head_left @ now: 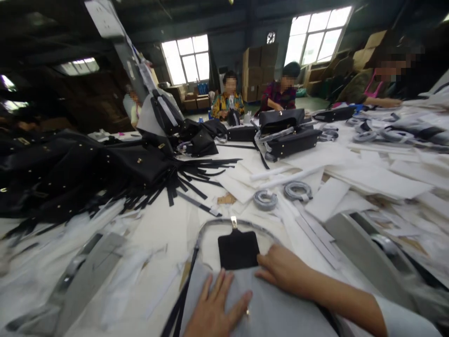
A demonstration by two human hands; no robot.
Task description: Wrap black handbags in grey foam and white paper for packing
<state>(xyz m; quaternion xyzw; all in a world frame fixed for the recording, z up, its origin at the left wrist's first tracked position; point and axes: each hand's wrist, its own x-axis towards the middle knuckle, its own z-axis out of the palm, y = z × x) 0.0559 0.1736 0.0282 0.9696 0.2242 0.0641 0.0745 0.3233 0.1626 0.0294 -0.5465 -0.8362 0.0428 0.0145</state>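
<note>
Two hands (214, 306) (282, 269) flat on one grey bag (277, 318).

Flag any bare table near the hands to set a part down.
Bare white tabletop lies between the black strap pile and the grey cover under the left hand and right hand. Right is crowded with paper sheets and grey strap coils; far left is heaped with black bags.

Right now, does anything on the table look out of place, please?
Only the black straps, spilling in a fan from the black bags over the table. The grey cover lies flat under the left hand and right hand.
</note>
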